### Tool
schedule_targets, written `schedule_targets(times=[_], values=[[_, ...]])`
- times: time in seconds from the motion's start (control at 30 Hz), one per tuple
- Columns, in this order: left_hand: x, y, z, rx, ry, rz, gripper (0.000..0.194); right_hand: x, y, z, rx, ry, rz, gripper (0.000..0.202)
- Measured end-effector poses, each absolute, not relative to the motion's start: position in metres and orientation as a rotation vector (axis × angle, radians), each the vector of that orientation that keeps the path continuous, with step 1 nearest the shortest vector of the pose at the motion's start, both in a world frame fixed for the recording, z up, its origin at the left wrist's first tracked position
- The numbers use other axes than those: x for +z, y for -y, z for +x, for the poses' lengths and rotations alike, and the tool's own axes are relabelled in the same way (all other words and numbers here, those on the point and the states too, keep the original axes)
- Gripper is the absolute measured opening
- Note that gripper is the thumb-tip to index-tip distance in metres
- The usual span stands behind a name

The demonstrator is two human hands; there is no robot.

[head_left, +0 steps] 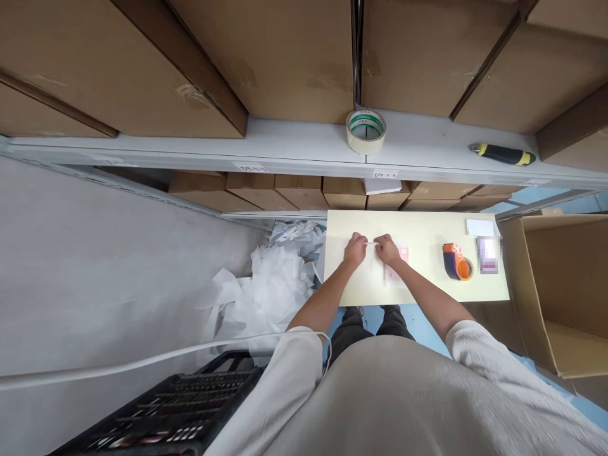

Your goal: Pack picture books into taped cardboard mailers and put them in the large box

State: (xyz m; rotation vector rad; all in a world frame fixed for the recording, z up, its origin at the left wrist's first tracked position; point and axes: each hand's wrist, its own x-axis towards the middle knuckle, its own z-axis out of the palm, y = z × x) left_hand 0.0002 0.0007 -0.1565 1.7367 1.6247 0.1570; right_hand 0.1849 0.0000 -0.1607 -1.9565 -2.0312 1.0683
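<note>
From my camera I see both hands over the pale table (365, 288). The left hand (355, 249) is closed, with its fingertips pinching one end of a thin white strip (371, 243). The right hand (387, 249) is closed also, and it pinches the other end. So the strip lies between the two hands, in the short gap, and it touches the fingertips of both. What the strip is made of, I cannot tell.

A pink packet (394, 275) lies on the table just beside the right hand, partly under the right forearm. Further to the right is the orange tape dispenser (455, 261), well apart from the hands, and past it a white card (479, 228) near the table's far edge. On the shelf above stands a tape roll (366, 132).
</note>
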Motion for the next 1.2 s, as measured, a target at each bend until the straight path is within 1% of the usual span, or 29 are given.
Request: schedule_targets(times=[0.2, 0.47, 0.6, 0.67, 0.73, 0.8, 0.87, 0.93, 1.03, 1.2], values=[[-0.156, -0.004, 0.0, 0.205, -1.589, 1.735, 0.025, -0.161, -0.003, 0.181, 1.064, 2.032, -1.971, 0.033], [-0.165, -0.002, -0.006, 0.253, -1.604, 1.684, 0.027, -0.158, -0.002, 0.182, 1.031, 2.076, -2.039, 0.037], [-0.164, -0.002, -0.007, 0.325, -1.597, 1.697, 0.029, -0.154, -0.005, 0.184, 1.028, 2.022, -2.034, 0.035], [-0.161, 0.002, -0.009, 0.392, -1.587, 1.738, 0.039, -0.151, -0.001, 0.185, 1.057, 1.99, -1.985, 0.039], [-0.157, 0.01, -0.012, 0.402, -1.584, 1.803, 0.05, -0.146, 0.009, 0.186, 1.038, 1.992, -1.911, 0.049], [-0.153, 0.021, -0.018, 0.318, -1.577, 1.885, 0.052, -0.141, 0.024, 0.188, 0.959, 2.062, -1.833, 0.053], [-0.152, 0.035, -0.024, 0.208, -1.559, 1.964, 0.052, -0.138, 0.041, 0.191, 0.856, 2.182, -1.784, 0.053], [-0.153, 0.05, -0.031, 0.136, -1.534, 2.032, 0.058, -0.138, 0.057, 0.193, 0.782, 2.312, -1.775, 0.055], [-0.157, 0.067, -0.039, 0.069, -1.522, 2.088, 0.067, -0.143, 0.074, 0.194, 0.748, 2.468, -1.779, 0.064], [-0.164, 0.079, -0.041, 0.062, -1.581, 2.064, 0.074, -0.15, 0.08, 0.195, 0.735, 2.536, -1.787, 0.071]])
